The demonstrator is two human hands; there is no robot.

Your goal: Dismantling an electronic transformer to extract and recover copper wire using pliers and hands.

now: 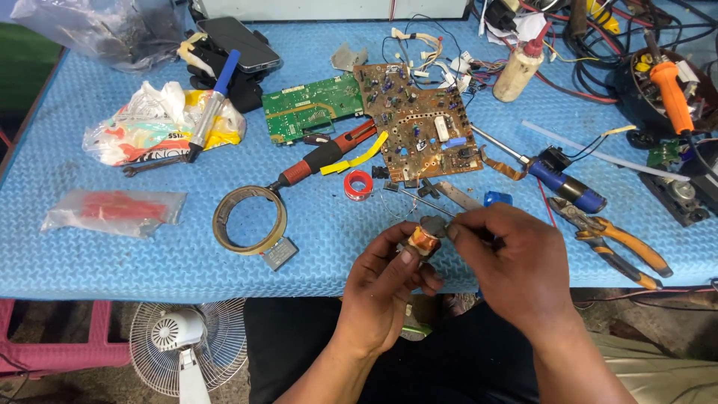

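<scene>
Between left hand [385,288] fingertips sits a copper coil [423,240], right hand [516,262] touching.

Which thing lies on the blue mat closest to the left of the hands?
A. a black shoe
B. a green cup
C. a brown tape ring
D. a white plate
C: the brown tape ring lies flat on the blue mat, left of the left hand, which holds a small copper coil with the right hand.

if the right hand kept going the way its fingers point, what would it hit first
The right hand points left, so it would meet the small copper coil pinched in the left hand; they look nearly touching already.
</scene>
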